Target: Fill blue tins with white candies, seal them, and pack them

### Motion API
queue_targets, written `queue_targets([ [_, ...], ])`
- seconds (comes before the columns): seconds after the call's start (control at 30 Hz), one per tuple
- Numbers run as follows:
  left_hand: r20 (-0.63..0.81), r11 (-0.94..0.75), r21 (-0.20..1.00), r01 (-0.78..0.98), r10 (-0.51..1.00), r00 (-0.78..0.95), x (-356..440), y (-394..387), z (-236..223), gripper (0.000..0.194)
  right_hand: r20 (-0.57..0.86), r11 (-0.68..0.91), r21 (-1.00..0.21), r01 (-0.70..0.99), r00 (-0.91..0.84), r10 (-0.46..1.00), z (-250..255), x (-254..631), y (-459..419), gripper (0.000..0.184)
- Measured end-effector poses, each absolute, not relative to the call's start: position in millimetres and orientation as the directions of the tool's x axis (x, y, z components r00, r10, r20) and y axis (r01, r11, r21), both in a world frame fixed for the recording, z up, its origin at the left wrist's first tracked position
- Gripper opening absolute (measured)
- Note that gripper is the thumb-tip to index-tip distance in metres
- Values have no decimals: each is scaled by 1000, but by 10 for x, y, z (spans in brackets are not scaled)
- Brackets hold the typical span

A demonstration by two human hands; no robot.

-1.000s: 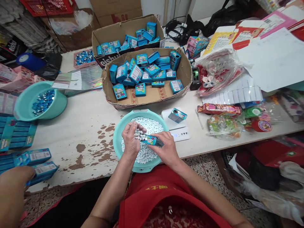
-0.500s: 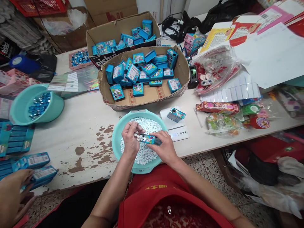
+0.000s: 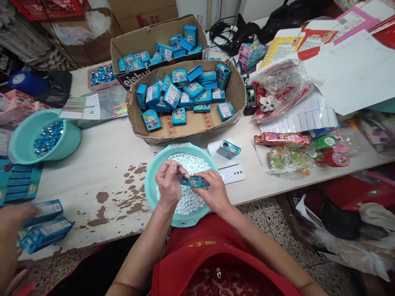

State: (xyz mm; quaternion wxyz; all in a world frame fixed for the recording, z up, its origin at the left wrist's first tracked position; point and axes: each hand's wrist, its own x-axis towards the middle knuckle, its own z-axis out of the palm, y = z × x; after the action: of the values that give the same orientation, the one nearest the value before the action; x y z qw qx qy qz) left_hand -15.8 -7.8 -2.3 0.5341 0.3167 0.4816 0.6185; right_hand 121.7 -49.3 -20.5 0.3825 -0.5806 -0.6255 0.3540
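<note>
My right hand (image 3: 215, 191) grips a small blue candy box (image 3: 194, 181), held sideways with its open end facing left. At that open end is my left hand (image 3: 169, 183), its fingers curled and pressed together; whatever they hold, if anything, is hidden. Both hands are over a turquoise basin (image 3: 179, 221) of small white candies (image 3: 189, 202). Just right of the basin, a white scale (image 3: 231, 174) carries another blue box (image 3: 228, 149) with a dark opening at one end.
Two cardboard cartons (image 3: 191, 133) (image 3: 154, 33) of blue boxes stand behind the basin. At left are a turquoise tub (image 3: 70, 139) of shiny blue pieces, stacked blue boxes (image 3: 51, 230) and a co-worker's blurred hand (image 3: 15, 222). Bagged toys (image 3: 277, 90) and papers lie right.
White candies visible between my left fingers and the box opening are gone from there. My left fingers have shifted slightly at the opening. The co-worker's hand has moved up and left over the stacked boxes.
</note>
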Motion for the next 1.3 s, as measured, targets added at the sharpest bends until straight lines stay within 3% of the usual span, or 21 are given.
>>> queue_targets([
  [0.1, -132, 92, 987, -129, 925, -357, -327, 77, -371, 24, 68, 77, -937, 341, -39, 997, -194, 1388, -561, 33],
  [0.17, -121, 180, 966, 183, 948, -294, -384, 187, -703, 22, 88, 93, -954, 286, -30, 996, -168, 1498, -633, 35],
  [0.3, -146, 57, 705, 707, 987, 65, -228, 257, -1169, 26, 91, 85, -953, 291, 8, 996, -149, 1560, -755, 34],
  [0.4, -212, -43, 515, 856, 961, 175, -72, 164, -1224, 31, 66, 69, -953, 297, -19, 998, -160, 1496, -803, 35],
  [0.47, -248, -46, 482, 875, 951, 187, -71, 69, -1209, 28, 52, 58, -954, 294, -27, 998, -161, 1458, -823, 36],
  [0.53, -231, 24, 528, 849, 966, 116, -153, -21, -1205, 21, 39, 38, -951, 307, -2, 999, -156, 1446, -833, 33],
  [0.6, -217, 174, 651, 738, 975, -39, -268, -87, -1191, 17, 33, 18, -942, 334, 38, 999, -153, 1455, -827, 31],
  [0.7, -360, 423, 867, 264, 898, -253, -387, -131, -1037, 26, 53, 19, -922, 387, 76, 996, -163, 1473, -779, 31],
  [0.8, -508, 445, 852, -277, 832, -225, -386, -131, -673, 28, 83, 47, -898, 438, 64, 994, -193, 1442, -704, 30],
  [0.9, -456, 311, 790, -529, 874, -167, -307, -121, -280, 25, 105, 87, -869, 487, 10, 994, -234, 1344, -638, 29],
  [1.0, -383, 206, 777, -595, 905, -187, -222, -119, -62, 24, 103, 116, -846, 520, -54, 993, -245, 1226, -602, 31],
  [1.3, -259, 84, 864, -496, 920, -295, -147, -69, 20, 24, 129, 146, -824, 547, -69, 989, -120, 1163, -544, 33],
])
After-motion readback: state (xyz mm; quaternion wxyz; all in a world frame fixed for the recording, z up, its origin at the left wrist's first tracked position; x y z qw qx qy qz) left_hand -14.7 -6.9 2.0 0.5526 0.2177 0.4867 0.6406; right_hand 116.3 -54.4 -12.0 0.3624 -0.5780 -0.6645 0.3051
